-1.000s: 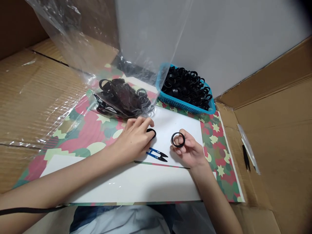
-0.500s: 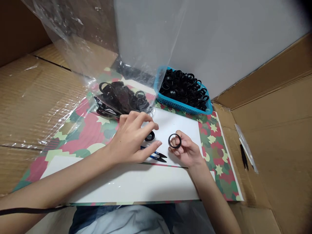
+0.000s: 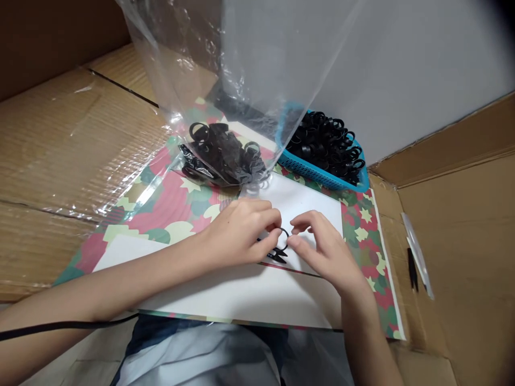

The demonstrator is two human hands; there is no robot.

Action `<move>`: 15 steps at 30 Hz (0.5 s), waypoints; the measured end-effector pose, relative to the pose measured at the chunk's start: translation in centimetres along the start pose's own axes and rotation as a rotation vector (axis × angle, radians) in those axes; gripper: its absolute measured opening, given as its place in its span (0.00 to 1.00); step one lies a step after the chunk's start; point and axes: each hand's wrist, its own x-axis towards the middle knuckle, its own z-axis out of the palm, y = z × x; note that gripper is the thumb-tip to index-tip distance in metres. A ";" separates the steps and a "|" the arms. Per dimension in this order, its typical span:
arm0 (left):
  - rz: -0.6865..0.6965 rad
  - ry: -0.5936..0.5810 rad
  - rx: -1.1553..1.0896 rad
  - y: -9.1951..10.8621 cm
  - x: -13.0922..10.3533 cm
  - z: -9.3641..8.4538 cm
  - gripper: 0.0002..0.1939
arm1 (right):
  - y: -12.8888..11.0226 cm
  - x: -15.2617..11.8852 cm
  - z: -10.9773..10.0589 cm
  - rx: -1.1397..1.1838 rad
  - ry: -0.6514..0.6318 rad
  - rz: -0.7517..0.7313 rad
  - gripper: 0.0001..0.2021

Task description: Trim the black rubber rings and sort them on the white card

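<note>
Left fingers (image 3: 272, 217) pinch a slim, round black ring (image 3: 286, 232); right fingers (image 3: 309, 217), parted, hold nothing.

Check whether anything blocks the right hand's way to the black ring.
Nothing visible does. The right hand is open right beside the black ring, which the left hand seems to pinch from the opposite side. The snips lie below, not between.

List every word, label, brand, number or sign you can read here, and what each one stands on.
No readable text anywhere.
Clear plastic bag, blue basket, black ring: no lettering visible.
Patterned mat: stars and blotches, no letters.
Snips: partly hidden; any marking is too small to read.
</note>
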 end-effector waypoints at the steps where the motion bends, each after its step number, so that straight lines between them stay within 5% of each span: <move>1: -0.023 -0.025 -0.023 0.0 -0.1 -0.1 0.07 | -0.3 0.0 0.0 -0.079 -0.025 -0.034 0.08; 5: -0.100 -0.189 -0.238 -0.2 -0.1 -0.6 0.07 | -0.4 0.3 0.4 -0.045 -0.103 -0.103 0.06; 10: -0.139 -0.396 -0.630 -0.6 0.1 -1.2 0.10 | 0.7 0.6 0.7 0.354 -0.232 -0.001 0.07; 15: -0.133 -0.375 -0.765 -0.4 0.2 -1.3 0.09 | 1.4 0.4 1.1 0.679 -0.235 0.085 0.07</move>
